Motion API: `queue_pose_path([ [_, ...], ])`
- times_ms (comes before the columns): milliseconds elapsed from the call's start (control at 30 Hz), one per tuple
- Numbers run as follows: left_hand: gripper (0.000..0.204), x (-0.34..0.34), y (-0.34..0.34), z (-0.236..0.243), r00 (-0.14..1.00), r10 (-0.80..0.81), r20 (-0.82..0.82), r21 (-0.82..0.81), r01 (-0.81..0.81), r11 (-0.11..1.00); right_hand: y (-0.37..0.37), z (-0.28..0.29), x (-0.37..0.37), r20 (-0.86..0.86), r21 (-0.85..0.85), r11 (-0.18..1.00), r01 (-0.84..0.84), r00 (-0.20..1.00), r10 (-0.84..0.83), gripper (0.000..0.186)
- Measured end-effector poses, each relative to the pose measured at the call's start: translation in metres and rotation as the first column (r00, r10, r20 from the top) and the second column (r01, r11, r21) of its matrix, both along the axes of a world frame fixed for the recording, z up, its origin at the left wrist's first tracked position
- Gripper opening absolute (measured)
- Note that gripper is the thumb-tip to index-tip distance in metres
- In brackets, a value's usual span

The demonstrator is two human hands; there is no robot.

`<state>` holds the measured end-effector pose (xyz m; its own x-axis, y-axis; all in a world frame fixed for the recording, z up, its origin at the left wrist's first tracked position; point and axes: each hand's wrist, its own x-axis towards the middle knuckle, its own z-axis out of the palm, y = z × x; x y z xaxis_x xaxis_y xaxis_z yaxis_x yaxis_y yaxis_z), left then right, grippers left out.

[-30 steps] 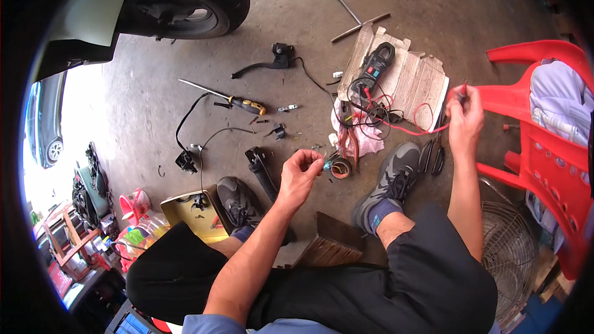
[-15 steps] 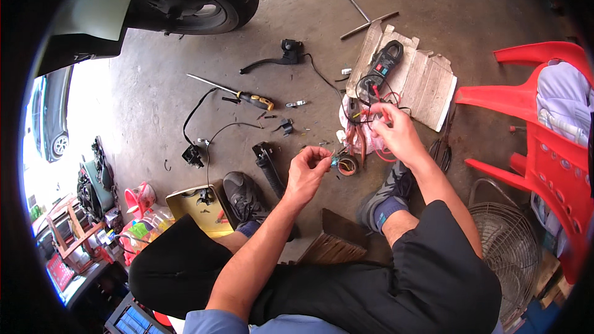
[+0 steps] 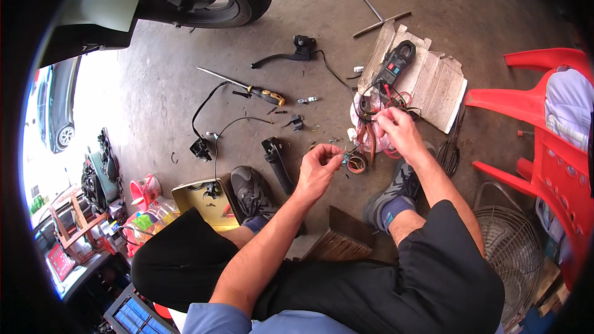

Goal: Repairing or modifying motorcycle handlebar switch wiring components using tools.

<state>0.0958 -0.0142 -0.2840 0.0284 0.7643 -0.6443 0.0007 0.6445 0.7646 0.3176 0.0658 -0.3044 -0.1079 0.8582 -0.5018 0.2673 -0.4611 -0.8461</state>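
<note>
My left hand [image 3: 319, 170] pinches finger and thumb together over the floor, just left of a roll of tape [image 3: 357, 163]. A thin, pale end shows at its fingertips; what it belongs to is too small to tell. My right hand [image 3: 402, 135] is above the pink rag [image 3: 388, 146], its thumb and fingertips brought together beside a tangle of thin black and red leads. Whatever those fingertips hold cannot be made out. Pliers with orange-brown handles [image 3: 372, 143] lie on the rag, partly hidden. Beyond them, a black clamp meter [image 3: 396, 65] rests on flattened cardboard [image 3: 438, 89].
A screwdriver [image 3: 266, 96], a brake lever [image 3: 302, 49], a black handlebar grip [image 3: 278, 164] and a switch housing [image 3: 200, 148] lie on the floor. A yellow tray [image 3: 185, 198] stands near my left shoe. A red chair [image 3: 526, 105] and wire-guarded fan [image 3: 510, 247] are at right.
The whole view has shifted slightly, moving floor items rightward in the picture. My right hand's fingers have drawn together near the leads. The left hand keeps its pinch.
</note>
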Motion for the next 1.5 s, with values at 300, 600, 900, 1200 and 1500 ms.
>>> queue_pose_path([
  [300, 0.014, 0.001, 0.002, 0.001, 1.0, 0.01, -0.009, 0.01, -0.009, 1.0, -0.039, 0.023, -0.025, -0.298, -0.119, 0.965, -0.232, 0.936, 0.188, 0.024],
  [600, 0.013, 0.005, 0.0, -0.004, 0.999, -0.036, -0.019, 0.008, 0.036, 0.999, -0.039, 0.026, -0.029, -0.459, -0.33, 0.908, -0.256, 0.885, 0.083, 0.024],
  [900, 0.014, 0.005, -0.002, -0.006, 0.999, -0.045, -0.016, 0.02, 0.046, 0.999, -0.042, 0.019, -0.031, -0.48, -0.361, 0.91, -0.206, 0.877, 0.008, 0.018],
  [1200, 0.015, 0.006, -0.001, -0.004, 0.999, -0.034, -0.027, 0.025, 0.035, 0.999, -0.044, 0.018, -0.031, -0.467, -0.368, 0.913, -0.173, 0.884, -0.02, 0.016],
  [1500, 0.029, 0.0, 0.037, 0.004, 0.998, 0.041, -0.047, 0.067, -0.038, 0.997, -0.045, 0.018, -0.029, -0.426, -0.357, 0.925, -0.133, 0.904, -0.034, 0.014],
])
